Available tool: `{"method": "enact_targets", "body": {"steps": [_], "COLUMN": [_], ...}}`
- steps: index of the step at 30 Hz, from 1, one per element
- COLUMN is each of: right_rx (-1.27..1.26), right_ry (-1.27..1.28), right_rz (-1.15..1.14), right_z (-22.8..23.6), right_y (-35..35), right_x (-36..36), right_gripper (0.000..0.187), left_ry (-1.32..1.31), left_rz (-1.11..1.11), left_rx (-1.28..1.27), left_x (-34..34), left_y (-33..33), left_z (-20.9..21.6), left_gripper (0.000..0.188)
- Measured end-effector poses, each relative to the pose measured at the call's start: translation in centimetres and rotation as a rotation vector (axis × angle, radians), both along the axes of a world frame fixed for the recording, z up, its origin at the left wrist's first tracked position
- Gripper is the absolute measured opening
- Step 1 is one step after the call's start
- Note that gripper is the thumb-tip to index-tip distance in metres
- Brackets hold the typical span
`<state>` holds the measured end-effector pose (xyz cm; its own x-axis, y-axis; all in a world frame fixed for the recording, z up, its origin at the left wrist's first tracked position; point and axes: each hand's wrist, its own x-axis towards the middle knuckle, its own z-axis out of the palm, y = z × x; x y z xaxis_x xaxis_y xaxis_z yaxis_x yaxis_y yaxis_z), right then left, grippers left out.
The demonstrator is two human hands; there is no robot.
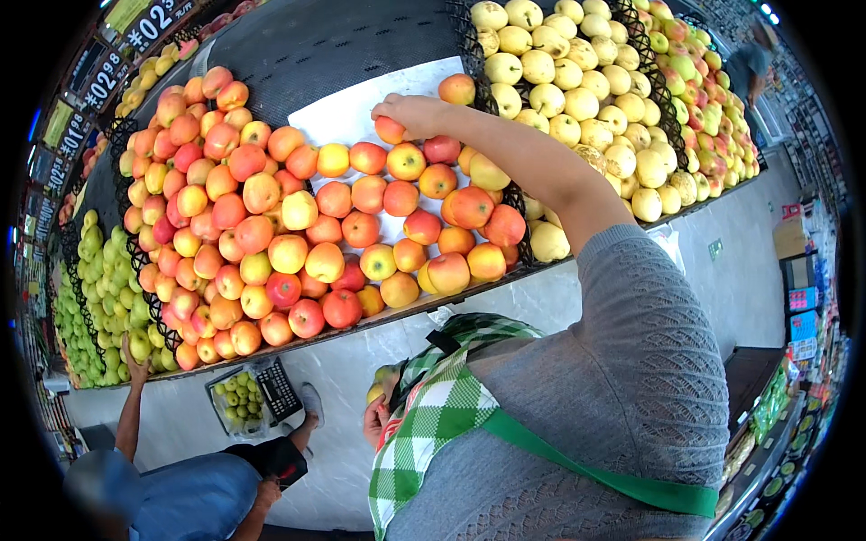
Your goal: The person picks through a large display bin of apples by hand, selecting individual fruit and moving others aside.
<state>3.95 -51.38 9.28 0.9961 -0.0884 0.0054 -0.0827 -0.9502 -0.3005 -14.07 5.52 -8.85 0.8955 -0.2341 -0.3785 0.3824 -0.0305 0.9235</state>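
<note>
My right hand (412,115) reaches over the display and closes around a red-orange apple (390,131) at the upper edge of the pile. Below it, rows of red and yellow apples (368,194) lie partly on a white sheet (336,113). One more apple (456,88) rests apart to the right of my hand. My left hand (373,420) is held low beside my green checked apron (442,406), mostly hidden, with fingers curled. Right by it, yellow-green fruit (375,392) peeks out from behind the apron; what the fingers grip is unclear.
Pale yellow pears (550,68) fill the section to the right, behind a black mesh divider (483,63). Green pears (104,270) lie at left. A person in blue (194,496) reaches for them, next to a basket of green fruit (239,397) on the floor.
</note>
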Motion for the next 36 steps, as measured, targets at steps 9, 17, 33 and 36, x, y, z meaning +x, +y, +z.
{"method": "enact_targets", "body": {"steps": [9, 17, 33, 36], "right_rx": [0.991, 1.266, 0.89, 0.922], "right_ry": [-0.314, -0.078, -0.411, -0.606], "right_rz": [-0.258, -0.338, 0.169, 0.119], "right_z": [2.6, 3.9, 2.9, 2.9], "right_y": [2.6, 4.4, 12.5, 12.4], "right_x": [-0.2, -2.0, 12.7, 18.3], "right_gripper": [0.054, 0.05, 0.066, 0.067], "left_ry": [0.03, -0.014, 0.001, -0.008], "left_rz": [0.098, 0.039, 0.258, 0.289], "left_rx": [0.036, -0.049, -0.004, -0.005], "left_x": [-2.5, -0.7, -3.3, -3.8], "left_y": [0.2, -0.4, -0.3, -0.1], "left_z": [2.9, 1.0, 2.6, 2.2], "left_gripper": [0.02, 0.021, 0.02, 0.02]}}
